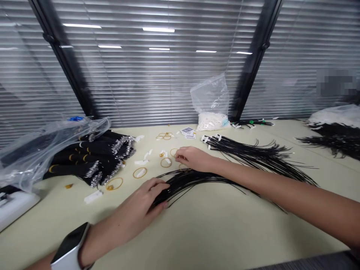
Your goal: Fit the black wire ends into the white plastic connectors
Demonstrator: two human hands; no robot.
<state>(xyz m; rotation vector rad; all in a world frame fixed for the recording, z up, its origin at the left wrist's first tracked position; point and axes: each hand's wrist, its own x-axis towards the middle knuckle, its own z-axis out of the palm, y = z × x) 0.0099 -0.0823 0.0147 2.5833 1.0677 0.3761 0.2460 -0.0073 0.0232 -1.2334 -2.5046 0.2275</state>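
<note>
Two hands: left hand (137,210) open on black cables (194,180), right hand (194,158) curled beside a mid-frame rubber band (173,152), grasp unclear.

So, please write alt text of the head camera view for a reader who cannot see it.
Two bare hands work at a pale table: the left hand rests on a bundle of thin black cables, and the right hand is beside small amber rings.

Bright, even light; curved wide-angle edges.
</note>
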